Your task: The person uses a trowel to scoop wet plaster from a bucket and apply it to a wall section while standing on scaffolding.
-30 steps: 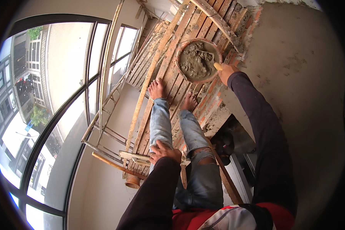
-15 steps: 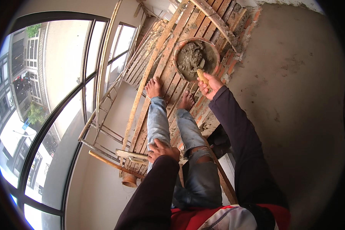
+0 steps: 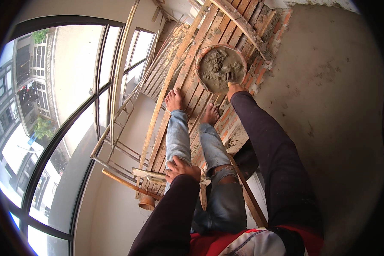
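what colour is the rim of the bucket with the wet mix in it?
The bucket rim is reddish-orange; it shows best in the head view.

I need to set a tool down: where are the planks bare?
The planks look free, though stained, between bucket and curved board, with a narrower strip between bucket and left foot. It is crowded at the bucket's near rim, by the right hand, and near the left hand, where wood pieces lie.

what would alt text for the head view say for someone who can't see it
The wearer's right hand grips a tool at the near rim of a bucket of wet grey mortar on wooden planks. The left hand rests on the left leg of faded jeans; a window stands left, a grey plastered surface right.
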Available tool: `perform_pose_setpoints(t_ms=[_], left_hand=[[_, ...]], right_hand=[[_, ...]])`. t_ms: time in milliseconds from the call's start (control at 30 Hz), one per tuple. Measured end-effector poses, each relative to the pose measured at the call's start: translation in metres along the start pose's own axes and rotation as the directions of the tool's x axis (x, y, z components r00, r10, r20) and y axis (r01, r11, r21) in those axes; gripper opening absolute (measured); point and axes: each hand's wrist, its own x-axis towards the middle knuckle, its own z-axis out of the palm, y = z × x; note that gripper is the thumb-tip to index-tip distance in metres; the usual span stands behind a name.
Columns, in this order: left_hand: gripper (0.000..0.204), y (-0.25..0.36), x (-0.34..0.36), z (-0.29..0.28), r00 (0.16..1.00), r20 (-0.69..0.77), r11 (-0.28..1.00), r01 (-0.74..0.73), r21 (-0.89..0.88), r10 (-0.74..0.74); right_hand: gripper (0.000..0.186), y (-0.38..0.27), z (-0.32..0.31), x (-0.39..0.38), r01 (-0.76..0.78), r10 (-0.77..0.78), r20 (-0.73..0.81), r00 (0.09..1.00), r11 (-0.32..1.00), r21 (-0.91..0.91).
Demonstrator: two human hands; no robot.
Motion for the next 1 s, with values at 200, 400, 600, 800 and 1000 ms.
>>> perform_pose_setpoints(t_ms=[200,400,600,800,1000], left_hand=[[0.088,0.0,0.003,-0.008,0.994,0.11,1.0,0.0,-0.02,0.002],[0.087,0.002,0.001,-0.005,0.998,0.055,1.0,0.004,-0.003,-0.004],[0.082,-0.003,0.0,0.0,0.999,0.01,0.997,-0.046,-0.067,0.047],[0.084,-0.001,0.002,-0.005,0.999,0.043,1.0,0.015,0.024,-0.016],[0.085,-0.008,0.005,0.001,1.0,0.023,0.999,0.001,-0.033,0.0]], right_hand=[[0.033,0.06,-0.021,-0.03,-0.178,-0.173,0.332,0.927,0.577,0.797],[0.04,0.037,-0.015,-0.05,-0.573,-0.451,0.405,0.796,-0.346,0.743],[0.04,-0.022,-0.009,-0.011,0.013,0.01,-0.055,0.998,0.915,0.404],[0.039,0.041,-0.021,-0.056,0.112,-0.122,-0.049,0.991,0.98,-0.165],[0.032,-0.015,-0.01,-0.009,-0.032,0.032,0.002,0.999,0.991,0.128]])
